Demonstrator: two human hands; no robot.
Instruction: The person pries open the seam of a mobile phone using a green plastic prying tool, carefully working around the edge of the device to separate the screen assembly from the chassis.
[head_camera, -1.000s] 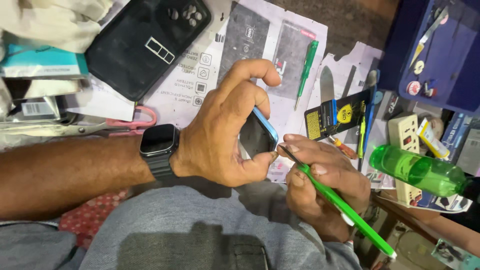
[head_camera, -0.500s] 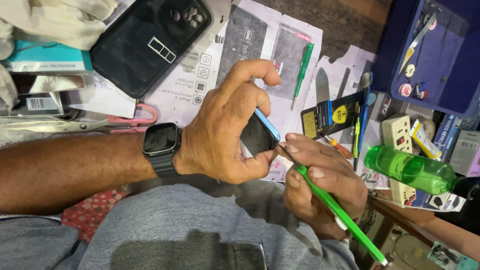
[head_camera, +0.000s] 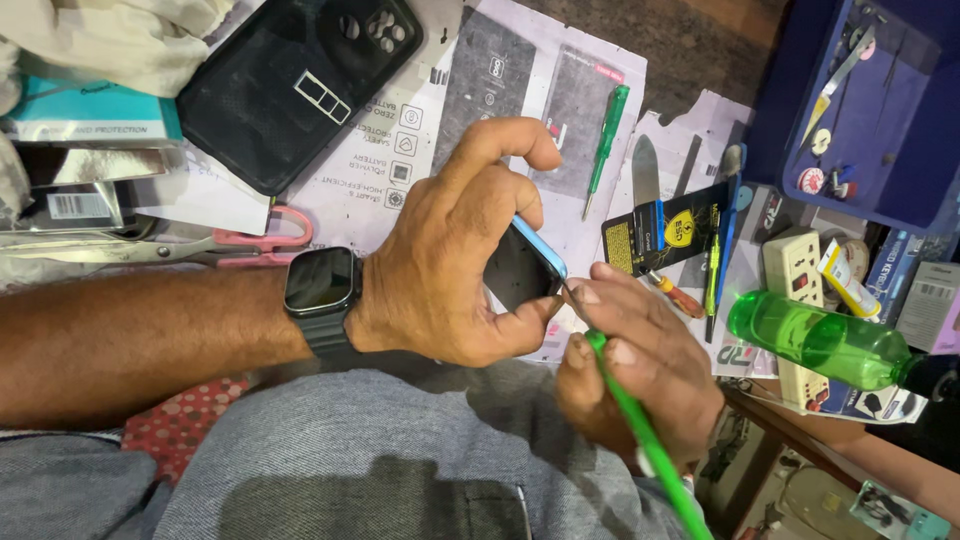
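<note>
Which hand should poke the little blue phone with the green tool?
The right hand, probably. It grips the green screwdriver, and its tip sits at the edge of the small blue phone. The left hand is wrapped around the phone, steadying it.

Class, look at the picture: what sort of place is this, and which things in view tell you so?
Probably a phone repair bench. The left hand grips a small blue-edged phone, the right hand works it with a green screwdriver, and a black phone case lies nearby.
</note>
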